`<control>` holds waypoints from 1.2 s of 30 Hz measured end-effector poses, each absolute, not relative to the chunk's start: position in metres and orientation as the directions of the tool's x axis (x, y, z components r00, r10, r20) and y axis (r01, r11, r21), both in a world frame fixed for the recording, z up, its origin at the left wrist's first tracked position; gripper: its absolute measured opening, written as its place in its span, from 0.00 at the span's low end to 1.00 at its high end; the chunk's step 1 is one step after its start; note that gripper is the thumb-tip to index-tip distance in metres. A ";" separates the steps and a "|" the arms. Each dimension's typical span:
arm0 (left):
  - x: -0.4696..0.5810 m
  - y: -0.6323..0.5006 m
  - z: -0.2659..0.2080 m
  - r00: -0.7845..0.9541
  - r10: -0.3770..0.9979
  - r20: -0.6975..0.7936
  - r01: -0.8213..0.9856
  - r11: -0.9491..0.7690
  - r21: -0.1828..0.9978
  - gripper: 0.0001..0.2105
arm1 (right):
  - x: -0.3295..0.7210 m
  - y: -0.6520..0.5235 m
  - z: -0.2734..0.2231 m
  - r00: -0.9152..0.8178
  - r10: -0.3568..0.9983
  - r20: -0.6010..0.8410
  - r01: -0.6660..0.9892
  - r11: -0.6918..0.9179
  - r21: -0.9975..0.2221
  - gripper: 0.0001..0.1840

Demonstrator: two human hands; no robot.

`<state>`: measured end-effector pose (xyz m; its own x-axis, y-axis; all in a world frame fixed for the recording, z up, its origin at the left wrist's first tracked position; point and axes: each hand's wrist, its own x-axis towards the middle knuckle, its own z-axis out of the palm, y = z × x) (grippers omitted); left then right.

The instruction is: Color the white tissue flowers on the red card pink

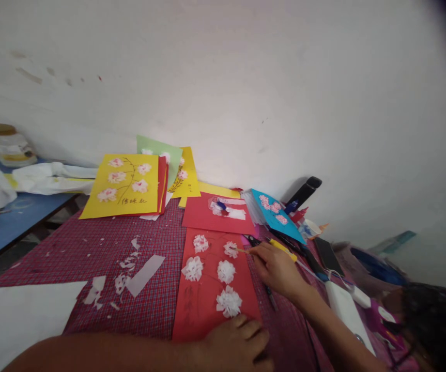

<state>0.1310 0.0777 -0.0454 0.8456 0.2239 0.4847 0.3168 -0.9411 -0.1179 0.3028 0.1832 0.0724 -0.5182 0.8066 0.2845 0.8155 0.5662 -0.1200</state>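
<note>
A red card (209, 315) with several white crumpled-paper flowers lies on the plaid cloth in front of me. The upper flowers carry pink marks in their middles. My right hand (275, 266) pinches a thin light stick (242, 250), whose tip touches the upper right flower (230, 249). Whether that tip is cotton or bare, I cannot tell. Fingers lying on the card's bottom edge, my left hand (240, 343) rests below the lowest white flower (229, 301). Just above, another red sheet (195, 214) bears white tissue (236, 213) with blue and red on it.
Finished-looking yellow flower cards (91, 206) lean at the back left, and a blue card (290, 227) at the back right. Paper scraps (127, 263) lie left. A white power bank-like box (349, 315), a black marker-like object (304, 194) and a bin (347, 258) are right.
</note>
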 end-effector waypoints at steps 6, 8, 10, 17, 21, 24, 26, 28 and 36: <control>0.131 0.077 -0.045 0.852 0.235 0.468 0.324 -0.939 -0.118 0.13 | 0.306 0.179 0.072 -0.534 0.799 0.278 0.804 0.581 -0.125 0.16; 0.131 0.077 -0.044 0.850 0.226 0.476 0.317 -0.941 -0.119 0.13 | 0.309 0.179 0.072 -0.530 0.798 0.288 0.800 0.583 -0.143 0.16; 0.130 0.077 -0.043 0.849 0.225 0.478 0.314 -0.942 -0.115 0.13 | 0.311 0.179 0.071 -0.511 0.803 0.308 0.799 0.575 -0.174 0.16; 0.130 0.078 -0.044 0.851 0.217 0.479 0.307 -0.944 -0.118 0.12 | 0.316 0.180 0.061 -0.475 0.832 0.286 0.818 0.537 -0.205 0.15; 0.130 0.077 -0.045 0.843 0.217 0.492 0.311 -0.943 -0.116 0.13 | 0.321 0.178 0.058 -0.462 0.839 0.286 0.827 0.525 -0.203 0.16; 0.130 0.077 -0.044 0.842 0.217 0.494 0.309 -0.945 -0.111 0.12 | 0.324 0.178 0.056 -0.444 0.849 0.286 0.836 0.508 -0.210 0.17; 0.130 0.077 -0.042 0.849 0.218 0.482 0.304 -0.947 -0.108 0.12 | 0.324 0.179 0.055 -0.438 0.854 0.281 0.837 0.502 -0.221 0.16; 0.130 0.077 -0.040 0.852 0.225 0.473 0.306 -0.946 -0.102 0.12 | 0.323 0.179 0.053 -0.437 0.856 0.277 0.834 0.501 -0.231 0.16; 0.127 0.077 -0.036 0.845 0.228 0.484 0.315 -0.943 -0.107 0.13 | 0.327 0.173 0.053 -0.410 0.864 0.292 0.826 0.487 -0.283 0.16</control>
<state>0.1274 0.0766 -0.0355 0.8448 0.2276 0.4843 0.3152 -0.9430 -0.1066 0.3267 0.1730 0.0527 -0.4100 0.8642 0.2916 0.8262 0.4873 -0.2825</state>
